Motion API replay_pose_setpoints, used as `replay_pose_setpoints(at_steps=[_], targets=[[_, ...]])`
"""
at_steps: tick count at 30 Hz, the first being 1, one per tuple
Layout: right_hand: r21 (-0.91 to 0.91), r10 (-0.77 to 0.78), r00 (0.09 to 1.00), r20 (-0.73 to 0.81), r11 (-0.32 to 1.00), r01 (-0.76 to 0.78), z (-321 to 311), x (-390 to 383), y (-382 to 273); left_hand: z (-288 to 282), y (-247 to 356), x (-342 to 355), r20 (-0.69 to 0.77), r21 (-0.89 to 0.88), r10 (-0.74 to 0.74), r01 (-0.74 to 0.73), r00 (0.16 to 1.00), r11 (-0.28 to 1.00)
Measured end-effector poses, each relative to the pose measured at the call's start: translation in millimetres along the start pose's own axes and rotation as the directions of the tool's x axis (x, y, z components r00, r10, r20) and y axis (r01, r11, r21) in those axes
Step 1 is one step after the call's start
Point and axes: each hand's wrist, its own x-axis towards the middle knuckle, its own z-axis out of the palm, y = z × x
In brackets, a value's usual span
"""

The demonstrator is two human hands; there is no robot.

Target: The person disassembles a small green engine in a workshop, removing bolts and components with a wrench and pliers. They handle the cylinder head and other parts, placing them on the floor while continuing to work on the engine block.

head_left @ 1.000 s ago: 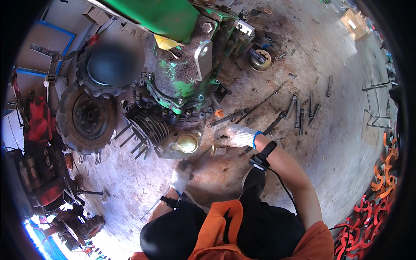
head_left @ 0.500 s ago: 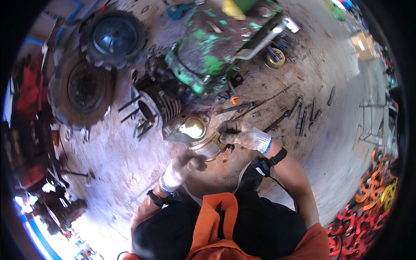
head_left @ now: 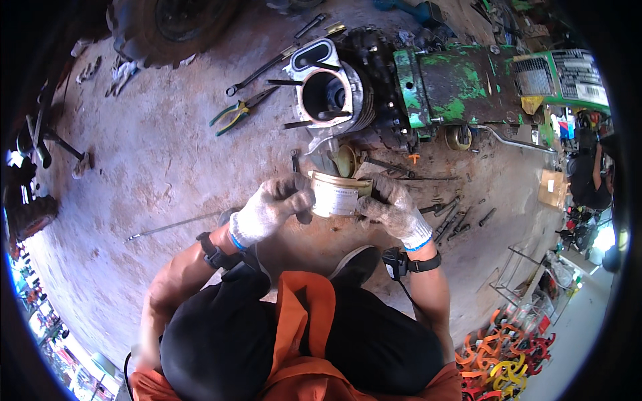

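Over stained grey-brown floor (head_left: 160,160), white-gloved left hand (head_left: 269,208) and white-gloved right hand (head_left: 397,208) are grasping short gold-rimmed metal cylinder (head_left: 334,197) from opposite sides.

Floor (head_left: 167,167) brightly lit, palest near left; tyre (head_left: 175,23) far left dim. White glare at left and right edges. Black fisheye border, periphery curved, softened.

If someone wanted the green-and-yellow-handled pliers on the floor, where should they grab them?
Probably by the handles of the pliers, from above and the person's left: they splay apart at the end farther from the finned cylinder, while the dark nose points toward it.
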Motion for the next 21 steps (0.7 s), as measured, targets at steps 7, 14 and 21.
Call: replay_pose_setpoints(at_steps=[7, 14, 21], targets=[[0.099, 0.099, 0.994, -0.037, 0.991, -0.095, 21.5, 6.9, -11.1, -15.5, -5.1, -0.8, 0.012, -0.059, -0.014, 0.014, 1.0, 0.998], [0.032, 0.114, 0.993, -0.007, 0.993, -0.114, 23.9, 16.8, -10.1, -25.1, -6.6, -2.1, -0.016, -0.038, -0.052, 0.051, 0.999, 0.998], [0.011, 0.147, 0.989, -0.01, 0.989, -0.147, 17.3, 22.3, -2.7, -20.6, -2.4, 2.7, -0.052, -0.039, -0.055, 0.053, 0.997, 0.998]])
